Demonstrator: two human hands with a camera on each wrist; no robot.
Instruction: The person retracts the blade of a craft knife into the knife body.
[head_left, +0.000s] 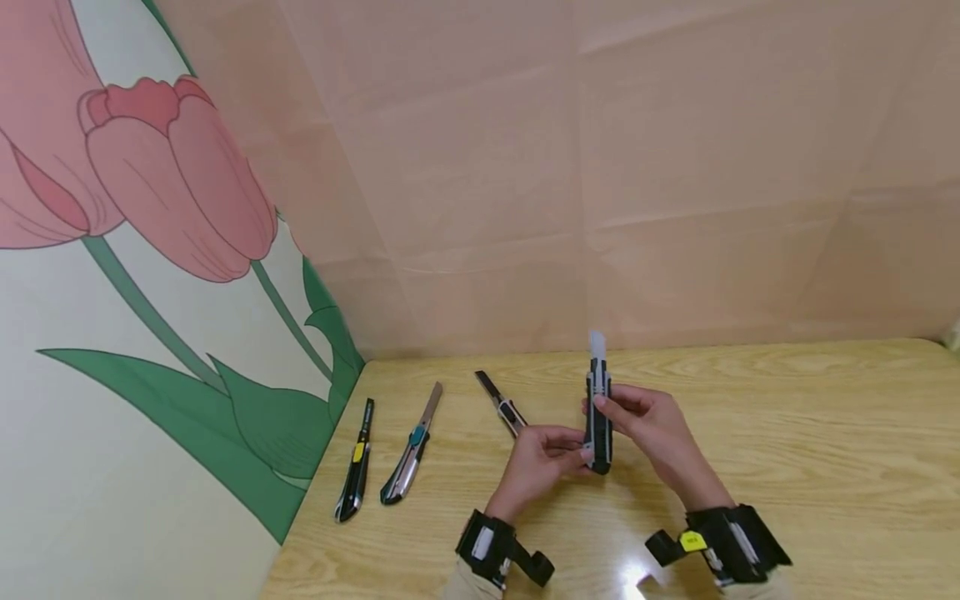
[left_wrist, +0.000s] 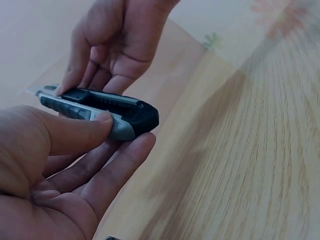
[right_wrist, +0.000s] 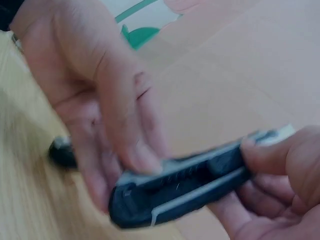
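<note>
A snap-off utility knife (head_left: pixel 598 425), black and grey with its pale blade out, stands blade-up above the table in the head view. My left hand (head_left: pixel 543 458) pinches its butt end between thumb and fingers. Nearer the blade, my right hand (head_left: pixel 660 425) grips the body. Its thumb lies on the slider, as the right wrist view shows on the knife (right_wrist: pixel 185 185). Just beyond the left hand lies another snap-off knife (head_left: pixel 504 402), dark-bladed, its lower end hidden by that hand.
On the left of the wood-grain table (head_left: pixel 847 467) lie a black knife with a yellow slider (head_left: pixel 356 467) and a silver knife with a teal slider (head_left: pixel 408 458). A pinkish sheet (head_left: pixel 675 167) hangs behind; a tulip-printed wall (head_left: pixel 150 417) stands left.
</note>
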